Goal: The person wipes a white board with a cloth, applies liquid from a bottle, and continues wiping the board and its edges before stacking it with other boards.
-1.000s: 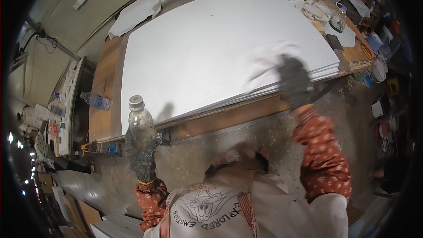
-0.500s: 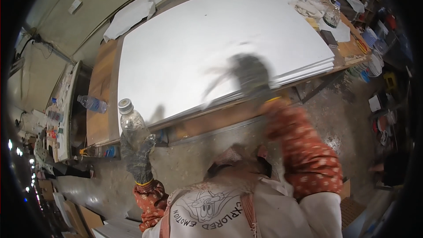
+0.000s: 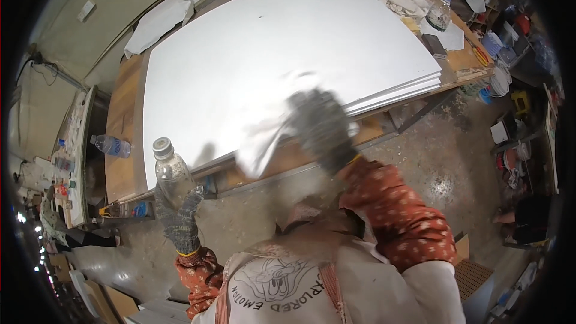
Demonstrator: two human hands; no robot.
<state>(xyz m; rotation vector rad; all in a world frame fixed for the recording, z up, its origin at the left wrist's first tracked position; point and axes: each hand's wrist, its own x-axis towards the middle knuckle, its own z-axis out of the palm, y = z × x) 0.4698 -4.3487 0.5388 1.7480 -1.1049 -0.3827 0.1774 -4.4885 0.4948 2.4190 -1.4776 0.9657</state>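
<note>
My left hand [image 3: 177, 219], in a grey knit glove, grips a clear plastic bottle [image 3: 171, 171] with a white cap and holds it upright near the table's front left corner. My right hand [image 3: 321, 126], also gloved and blurred by motion, is raised in front of the stack of large white boards [image 3: 282, 54]. It appears to hold a white cloth [image 3: 264, 141] that hangs down to its left. The boards cover most of the wooden table [image 3: 123, 126].
A second plastic bottle [image 3: 111, 145] lies on the table's left strip. Rags, a clear bottle [image 3: 439, 17] and small items crowd the far right end. A white sheet [image 3: 162, 18] lies at the back left. Shelves stand at the left and clutter at the right on the concrete floor.
My right hand has swung from the boards' right front edge leftward and toward me, now with a white cloth showing. The bottle in my left hand has stayed almost still.
</note>
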